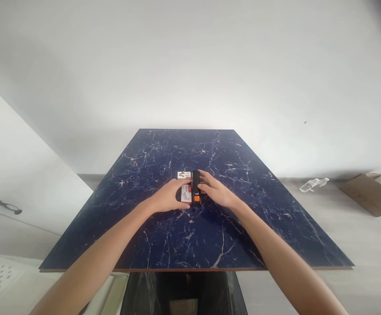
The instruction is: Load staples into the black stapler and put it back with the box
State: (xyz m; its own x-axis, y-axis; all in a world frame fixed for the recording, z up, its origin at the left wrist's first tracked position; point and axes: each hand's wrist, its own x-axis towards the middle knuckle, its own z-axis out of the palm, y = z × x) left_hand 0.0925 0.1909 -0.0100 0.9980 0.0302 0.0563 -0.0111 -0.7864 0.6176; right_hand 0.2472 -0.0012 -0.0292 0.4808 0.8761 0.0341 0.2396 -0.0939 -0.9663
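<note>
Near the middle of the blue marbled tabletop (190, 245) a black stapler (195, 180) with an orange end lies lengthwise, the orange end toward me. Directly left of it is a small red-and-white box (185, 195). Beyond that box a white printed piece (183, 175) with a black mark shows; whether these are joined in one pack I cannot tell. My left hand (168, 197) curves around the red-and-white box, thumb at its near edge and fingers at its far side. From the right, the fingers of my right hand (219, 191) close against the stapler's side.
A white wall stands behind the table. To the right, on the floor, are a clear plastic item (313, 184) and a cardboard box (370, 194). A white cabinet with a dark handle (6, 206) is at left. Below the front edge sits a dark glossy surface (183, 291).
</note>
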